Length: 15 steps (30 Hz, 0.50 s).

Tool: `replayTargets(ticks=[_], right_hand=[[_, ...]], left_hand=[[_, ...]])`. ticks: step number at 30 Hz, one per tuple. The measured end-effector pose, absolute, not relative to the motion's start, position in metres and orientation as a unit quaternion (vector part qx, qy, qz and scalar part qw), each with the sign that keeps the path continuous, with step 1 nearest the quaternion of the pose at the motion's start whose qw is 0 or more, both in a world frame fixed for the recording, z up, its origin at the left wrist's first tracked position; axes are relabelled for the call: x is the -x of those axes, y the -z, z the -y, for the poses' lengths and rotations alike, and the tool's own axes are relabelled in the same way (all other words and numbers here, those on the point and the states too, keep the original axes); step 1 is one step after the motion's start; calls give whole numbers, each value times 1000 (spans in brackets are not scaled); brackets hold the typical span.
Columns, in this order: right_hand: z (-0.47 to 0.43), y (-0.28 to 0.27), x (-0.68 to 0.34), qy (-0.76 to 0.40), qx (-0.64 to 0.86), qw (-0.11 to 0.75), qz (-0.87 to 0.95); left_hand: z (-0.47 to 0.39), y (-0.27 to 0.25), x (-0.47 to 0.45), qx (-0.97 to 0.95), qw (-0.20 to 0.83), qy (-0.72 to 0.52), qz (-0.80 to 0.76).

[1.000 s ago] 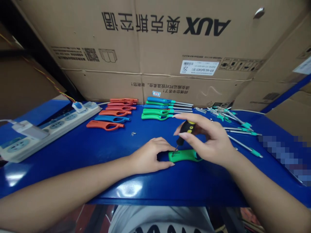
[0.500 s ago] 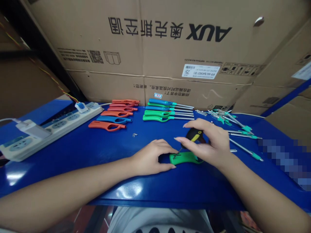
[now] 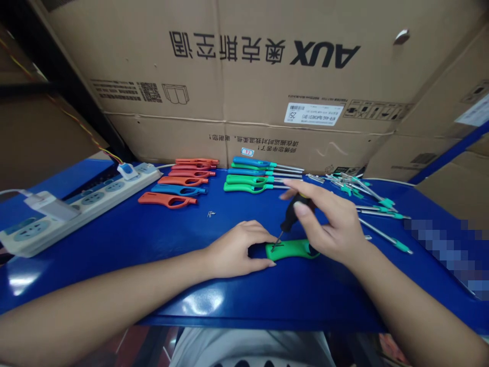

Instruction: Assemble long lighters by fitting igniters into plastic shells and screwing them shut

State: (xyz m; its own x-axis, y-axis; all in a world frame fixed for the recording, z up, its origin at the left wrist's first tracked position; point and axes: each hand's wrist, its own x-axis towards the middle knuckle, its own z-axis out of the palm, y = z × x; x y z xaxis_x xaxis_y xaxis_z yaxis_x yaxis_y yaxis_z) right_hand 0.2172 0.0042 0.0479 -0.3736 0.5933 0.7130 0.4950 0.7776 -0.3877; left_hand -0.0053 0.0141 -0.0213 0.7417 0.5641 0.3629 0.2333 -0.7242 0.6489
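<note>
A green lighter body [image 3: 289,249] lies flat on the blue table in front of me. My left hand [image 3: 241,250] grips its left end between thumb and fingers. In my right hand [image 3: 331,220] is a screwdriver [image 3: 291,216] with a black and yellow handle, held at a slant. Its thin shaft reaches down to the left end of the lighter body, near a dark slot. Part of the lighter's trigger loop is hidden under my right hand.
Orange and blue lighter bodies [image 3: 168,199] lie in a column at left; green and blue lighters with metal tubes [image 3: 250,183] lie behind. Small screws [image 3: 211,214] sit nearby. Loose metal tubes [image 3: 385,234] are scattered at right. A power strip [image 3: 82,209] stands left; a cardboard sheet [image 3: 252,92] rises behind.
My right hand's fingers and the screwdriver handle have shifted, so more of the black handle and shaft shows. My left hand and the lighter body stay in place.
</note>
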Motion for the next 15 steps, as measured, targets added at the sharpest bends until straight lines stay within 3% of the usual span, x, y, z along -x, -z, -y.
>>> replayTargets(ticks=[2,4,6,9,11,15], right_hand=[[-3,-50,-215,-219,317,430,816],[-3,-53,-213,-305,314,416,797],[-4,-53,-213,-222,333,446,800],[-5,-50,-213,6,337,486,806],[-4,-48,-213,37,323,482,814],[0,-49,-211,-234,309,416,823]], left_hand=[[-14,21,5,-885,297,-278,-225],[-14,22,5,-886,297,-277,-226],[-14,22,5,-885,298,-278,-227],[-14,22,5,-883,298,-282,-228],[-14,21,5,-883,297,-283,-229],[-13,21,5,-885,297,-276,-228]])
